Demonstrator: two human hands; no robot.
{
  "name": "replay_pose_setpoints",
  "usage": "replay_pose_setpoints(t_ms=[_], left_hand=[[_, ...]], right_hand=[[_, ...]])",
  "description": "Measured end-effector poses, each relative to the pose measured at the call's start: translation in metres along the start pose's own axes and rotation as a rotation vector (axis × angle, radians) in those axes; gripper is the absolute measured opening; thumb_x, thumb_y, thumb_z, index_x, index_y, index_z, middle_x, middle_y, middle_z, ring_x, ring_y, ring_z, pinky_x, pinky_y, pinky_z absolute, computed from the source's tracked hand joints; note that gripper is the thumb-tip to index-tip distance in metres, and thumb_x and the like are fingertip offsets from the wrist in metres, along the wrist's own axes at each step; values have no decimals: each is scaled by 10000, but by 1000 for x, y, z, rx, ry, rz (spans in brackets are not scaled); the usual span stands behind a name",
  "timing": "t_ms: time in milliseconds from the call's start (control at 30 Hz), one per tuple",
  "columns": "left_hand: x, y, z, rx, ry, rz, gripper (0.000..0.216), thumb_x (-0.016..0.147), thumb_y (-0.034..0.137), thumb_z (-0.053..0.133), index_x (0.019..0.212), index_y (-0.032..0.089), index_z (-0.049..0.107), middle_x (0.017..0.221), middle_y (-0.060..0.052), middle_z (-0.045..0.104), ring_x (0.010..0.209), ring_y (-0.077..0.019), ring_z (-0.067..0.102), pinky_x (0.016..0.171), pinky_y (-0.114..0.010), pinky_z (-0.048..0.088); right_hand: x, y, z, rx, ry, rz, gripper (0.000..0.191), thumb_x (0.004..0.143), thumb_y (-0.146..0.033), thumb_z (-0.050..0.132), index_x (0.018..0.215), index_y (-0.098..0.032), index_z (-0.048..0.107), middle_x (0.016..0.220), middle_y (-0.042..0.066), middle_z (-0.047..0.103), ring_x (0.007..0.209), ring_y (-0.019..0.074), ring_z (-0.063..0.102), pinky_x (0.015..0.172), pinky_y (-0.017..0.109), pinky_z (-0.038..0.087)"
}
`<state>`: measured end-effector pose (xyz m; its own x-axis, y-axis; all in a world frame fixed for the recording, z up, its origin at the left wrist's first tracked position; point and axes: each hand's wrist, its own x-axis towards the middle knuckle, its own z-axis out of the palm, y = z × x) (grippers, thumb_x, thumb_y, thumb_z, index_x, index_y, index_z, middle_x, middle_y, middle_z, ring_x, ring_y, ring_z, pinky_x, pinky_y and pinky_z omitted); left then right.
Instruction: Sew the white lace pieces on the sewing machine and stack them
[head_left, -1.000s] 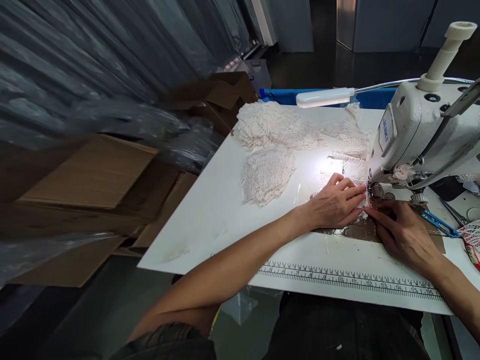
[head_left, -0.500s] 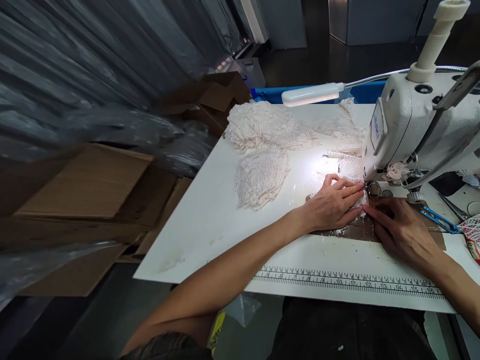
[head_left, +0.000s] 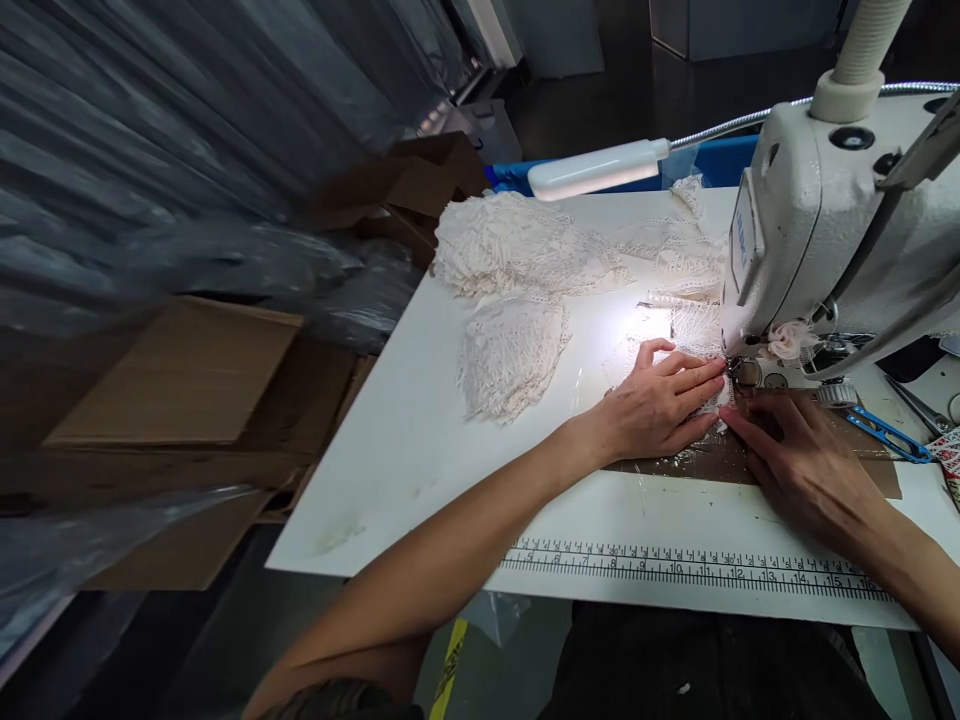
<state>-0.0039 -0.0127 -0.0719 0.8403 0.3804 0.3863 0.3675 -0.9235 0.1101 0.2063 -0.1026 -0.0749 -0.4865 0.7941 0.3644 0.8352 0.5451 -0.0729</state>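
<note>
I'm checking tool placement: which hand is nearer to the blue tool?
Right. The right hand is beside the blue tool, just left of it; the left hand is farther left, resting on white lace.

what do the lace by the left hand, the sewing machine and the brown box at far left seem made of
Lace: thin matt off-white textile, by its openwork mesh; cotton or synthetic, I can't tell.
Sewing machine: probably painted metal, judging by the slightly glossy white casing.
Brown box: likely matt cardboard, from its plain flat panels and folded edges.
</note>
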Motion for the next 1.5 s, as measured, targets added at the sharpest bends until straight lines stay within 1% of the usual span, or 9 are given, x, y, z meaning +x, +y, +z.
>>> replay_pose_setpoints(t_ms=[133,367,500,900,1133,1233,1300,1400,1500], left_hand=[[0,0,0,19,-16,-2,318,999,342,385,1193,176,575,1254,-101,646,1071,-225,591,993,-469,316],[0,-1,2,13,37,15,320,999,336,381,1173,165,587,1229,-104,661,1059,-219,603,960,-446,342],[0,-2,3,5,57,28,318,994,334,386,1167,163,590,1225,-105,664,1056,-223,607,943,-444,347],[-1,-2,1,-8,-1,7,341,993,343,374,1196,166,583,1289,-101,625,1117,-232,579,971,-463,337],[-1,-2,1,-13,9,14,338,990,339,380,1194,174,592,1290,-103,624,1097,-238,585,972,-471,350],[-1,-1,1,-5,14,18,338,990,339,383,1190,166,594,1293,-106,622,1091,-237,589,973,-475,352],[-1,-1,1,5,15,21,340,992,336,377,1185,163,597,1293,-105,622,1081,-237,593,971,-476,354],[-1,-1,1,16,36,29,343,993,331,372,1175,151,600,1284,-108,627,1071,-235,598,969,-470,358],[-1,-1,1,13,44,35,337,991,326,381,1177,146,597,1280,-112,629,1071,-235,601,965,-465,363]], right_hand=[[1,-2,-1,-29,-6,-2,334,895,-113,431,1154,-173,634,1076,150,570,927,271,507,768,425,505],[2,-1,-3,-41,9,-17,331,878,-108,462,1155,-174,631,1051,132,575,908,254,506,756,389,507],[2,-1,-2,-5,33,-7,334,874,-97,455,1146,-172,632,1047,137,570,923,261,511,771,404,502],[-1,-1,0,149,38,89,352,901,-152,445,1172,-226,657,1052,124,577,970,267,530,812,447,522],[0,4,-1,240,88,106,324,930,-190,443,1174,-208,655,1037,115,587,923,229,582,788,396,555],[0,10,-3,243,99,164,324,941,-197,431,1186,-190,645,1000,107,601,836,199,613,711,342,565],[0,13,-4,178,105,144,318,941,-195,418,1145,-178,660,988,116,602,821,206,612,684,343,565],[2,13,-4,86,88,39,296,931,-176,422,1093,-165,670,989,127,598,855,214,592,681,326,567],[2,11,-5,39,72,-15,284,920,-157,451,1111,-165,662,1002,127,599,881,215,575,658,294,557]])
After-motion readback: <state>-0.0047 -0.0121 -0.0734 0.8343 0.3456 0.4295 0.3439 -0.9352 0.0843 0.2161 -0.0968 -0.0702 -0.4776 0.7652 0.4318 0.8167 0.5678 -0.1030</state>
